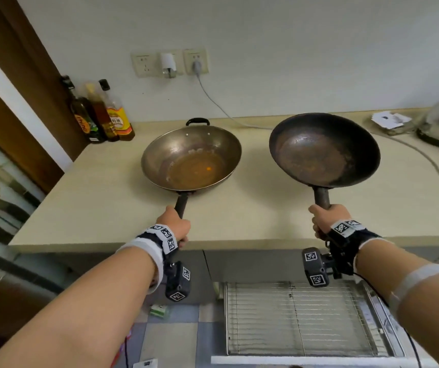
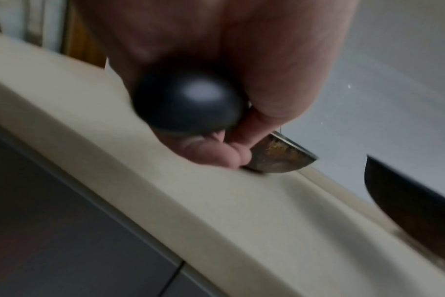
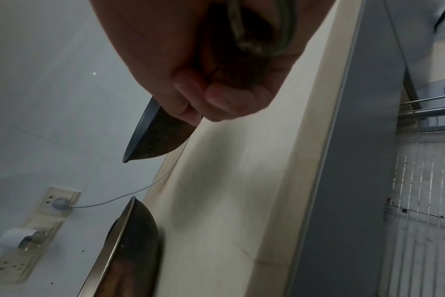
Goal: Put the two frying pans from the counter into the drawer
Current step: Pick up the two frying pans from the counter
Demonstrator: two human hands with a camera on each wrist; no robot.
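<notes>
A person stands at a beige counter (image 1: 85, 197). The left hand (image 1: 176, 226), at 7 o'clock in the head view, has its fingers wrapped round the handle of a steel pan (image 1: 191, 157) resting on the counter. The right hand (image 1: 328, 218), at 4 o'clock, clasps the handle of a dark pan (image 1: 324, 150) lifted clear of the counter and tilted. Below, at 5 o'clock, a wire-rack drawer (image 1: 300, 318) is pulled open
</notes>
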